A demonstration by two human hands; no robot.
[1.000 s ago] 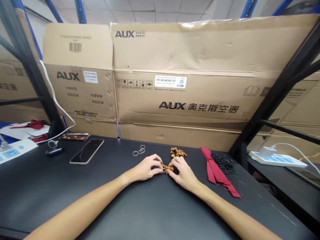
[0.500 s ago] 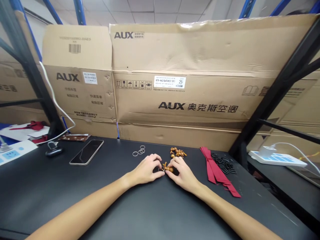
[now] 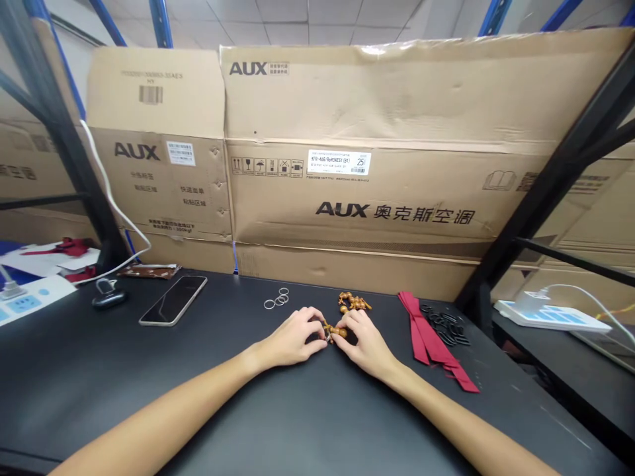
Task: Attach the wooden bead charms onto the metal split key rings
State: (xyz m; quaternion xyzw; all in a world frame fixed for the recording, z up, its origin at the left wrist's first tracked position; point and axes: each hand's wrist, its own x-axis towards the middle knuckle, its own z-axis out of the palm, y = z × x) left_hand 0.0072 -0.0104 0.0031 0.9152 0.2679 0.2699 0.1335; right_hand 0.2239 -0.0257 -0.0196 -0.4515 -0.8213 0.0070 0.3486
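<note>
I've free tabletop [image 3: 124, 396] toward me; past my left hand [image 3: 292, 337] and right hand [image 3: 364, 347], the metal rings [image 3: 276, 297] and wooden beads [image 3: 353, 303] block the way.

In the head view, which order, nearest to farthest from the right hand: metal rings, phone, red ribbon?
1. Red ribbon: right of the right hand.
2. Metal rings: left, farther back.
3. Phone: far left.
</note>
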